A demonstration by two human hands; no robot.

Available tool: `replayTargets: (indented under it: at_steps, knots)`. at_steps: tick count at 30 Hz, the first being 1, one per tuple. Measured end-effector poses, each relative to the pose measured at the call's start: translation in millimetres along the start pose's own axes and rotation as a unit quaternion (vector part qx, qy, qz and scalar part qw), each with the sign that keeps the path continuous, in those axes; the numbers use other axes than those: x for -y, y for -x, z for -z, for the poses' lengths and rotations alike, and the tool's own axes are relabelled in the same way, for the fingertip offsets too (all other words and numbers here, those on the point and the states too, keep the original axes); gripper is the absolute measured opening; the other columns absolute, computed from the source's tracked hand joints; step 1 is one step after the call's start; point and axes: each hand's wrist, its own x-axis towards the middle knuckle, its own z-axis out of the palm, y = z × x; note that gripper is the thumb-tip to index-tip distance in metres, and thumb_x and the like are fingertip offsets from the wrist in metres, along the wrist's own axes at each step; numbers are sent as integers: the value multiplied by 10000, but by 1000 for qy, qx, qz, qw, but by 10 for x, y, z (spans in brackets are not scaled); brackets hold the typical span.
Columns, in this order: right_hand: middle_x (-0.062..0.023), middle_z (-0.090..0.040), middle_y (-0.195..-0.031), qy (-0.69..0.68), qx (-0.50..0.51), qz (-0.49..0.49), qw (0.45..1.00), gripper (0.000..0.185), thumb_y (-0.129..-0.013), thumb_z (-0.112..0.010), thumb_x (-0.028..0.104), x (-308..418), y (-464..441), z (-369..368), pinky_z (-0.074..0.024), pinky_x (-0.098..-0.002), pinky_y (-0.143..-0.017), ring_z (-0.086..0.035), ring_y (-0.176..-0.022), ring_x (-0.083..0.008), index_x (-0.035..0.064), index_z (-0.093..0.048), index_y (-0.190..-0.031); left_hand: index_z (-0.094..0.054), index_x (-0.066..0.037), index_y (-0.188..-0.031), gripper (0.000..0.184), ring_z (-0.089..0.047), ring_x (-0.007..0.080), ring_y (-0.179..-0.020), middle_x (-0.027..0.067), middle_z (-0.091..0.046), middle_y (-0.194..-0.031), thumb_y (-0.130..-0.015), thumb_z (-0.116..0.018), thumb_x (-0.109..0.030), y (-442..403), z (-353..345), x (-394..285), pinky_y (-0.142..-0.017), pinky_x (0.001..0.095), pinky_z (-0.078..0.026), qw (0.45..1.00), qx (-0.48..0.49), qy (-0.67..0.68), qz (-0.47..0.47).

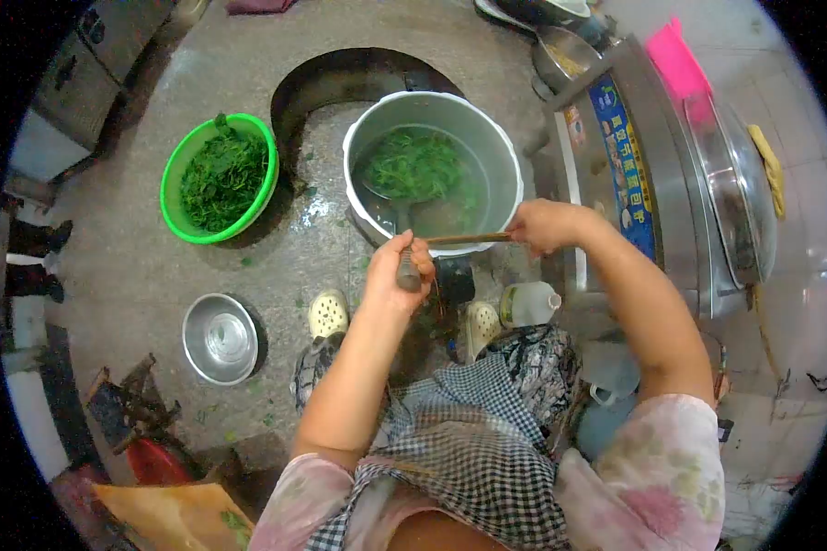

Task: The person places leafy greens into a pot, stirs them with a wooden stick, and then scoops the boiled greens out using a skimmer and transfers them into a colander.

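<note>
We see bright leafy greens [423,165] floating in cloudy water inside a wide, upright grey metal pot [423,114]. We hold a ladle [403,220] slanting over its near rim, bowl dipped by the greens, and a thin brown stick [469,239] crosswise there.

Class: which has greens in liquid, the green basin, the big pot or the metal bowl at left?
The big pot: its greens sit in liquid. The green basin shows no liquid; the metal bowl, no greens.

left fingers [423,260] hold a ladle [403,219], right fingers [526,226] a stick [470,239].
</note>
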Motion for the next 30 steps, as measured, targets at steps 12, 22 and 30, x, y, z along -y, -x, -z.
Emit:
replayTargets:
  at_steps: [12, 22, 30]
  knots:
    - [-223, -601, -859, 114, -181, -113, 970, 231, -766, -523, 141, -465, -277, -45, -473, -438, -700, -589, -804, -362, 5, -597, -937, -418, -54, -793, 141, -399, 109, -454, 13, -443, -618, -861, -469, -166, 9, -7, 1, -387, 230, -361, 1000, 14, -18, 18]
    - [-229, -590, -822, -77, -359, -18, 930, 273, -804, -487, 97, -172, -509, -579, -462, -463, -713, -574, -815, -380, 86, -556, -1068, -370, -47, -786, 148, -356, 97, -447, 23, -391, -607, -884, -441, -132, -59, 48, 110, -375, 231, -342, 998, 18, -60, 6]
    - [-200, -580, -727, 92, -275, 9, 957, 452, -742, -456, 12, 416, -341, -644, -458, -448, -611, -583, -721, -357, 69, -459, -1190, -352, -45, -766, 184, -376, 94, -448, 21, -387, -610, -894, -426, -154, -139, 168, -61, -379, 207, -354, 997, 68, 20, 32]
